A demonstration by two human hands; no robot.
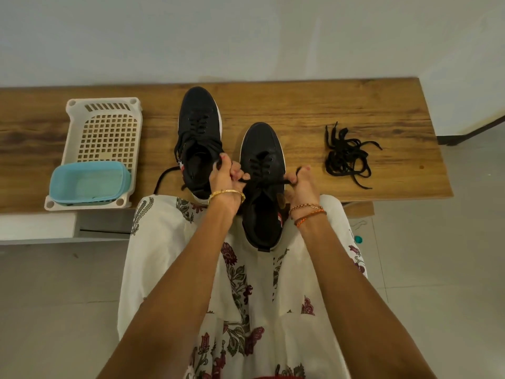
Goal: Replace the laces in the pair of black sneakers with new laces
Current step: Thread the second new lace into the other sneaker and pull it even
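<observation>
Both hands, left hand [228, 177] and right hand [300, 181], pinching one lace [266, 181] taut across near sneaker [263, 187] at worktop [341, 110] edge (probably snugging eyelets); second sneaker [199, 138] beside, loose laces [347, 157] well right.

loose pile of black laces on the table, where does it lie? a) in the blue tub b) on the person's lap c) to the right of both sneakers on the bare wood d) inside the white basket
c: the loose pile of black laces lies on the wooden table, to the right of the nearer sneaker whose lace both hands are pulling, well away from the white basket.
</observation>
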